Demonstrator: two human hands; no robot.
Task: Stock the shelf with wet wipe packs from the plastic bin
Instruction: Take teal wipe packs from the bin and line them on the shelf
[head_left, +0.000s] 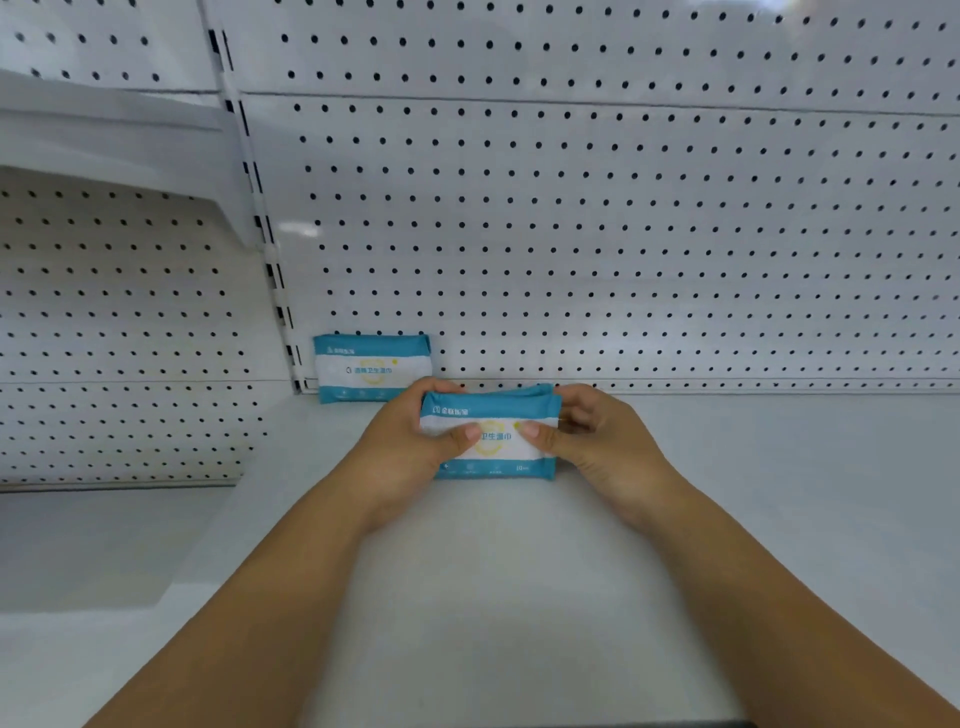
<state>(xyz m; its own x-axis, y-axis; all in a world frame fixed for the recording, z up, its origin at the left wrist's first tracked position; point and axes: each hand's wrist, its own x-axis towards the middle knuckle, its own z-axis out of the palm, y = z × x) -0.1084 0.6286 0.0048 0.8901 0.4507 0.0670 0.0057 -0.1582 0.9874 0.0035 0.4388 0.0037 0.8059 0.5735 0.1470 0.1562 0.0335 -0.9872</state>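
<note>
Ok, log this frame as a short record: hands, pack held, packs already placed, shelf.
left hand: grips left end of held pack
right hand: grips right end of held pack
held pack: upright, near pegboard; looks like more than one pack
placed pack: one, upright against pegboard, at left
shelf: white

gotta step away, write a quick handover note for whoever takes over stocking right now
Left hand: gripping the left end of the held pack, thumb on its front.
Right hand: gripping the right end of the same pack; there may be more than one pack in the grip.
Shelf: one placed pack stands upright at the back left, against the pegboard.
Done: one pack stocked.
Left: set the held pack down, probably to the right of the placed one, then continue. The plastic bin is out of view.
</note>
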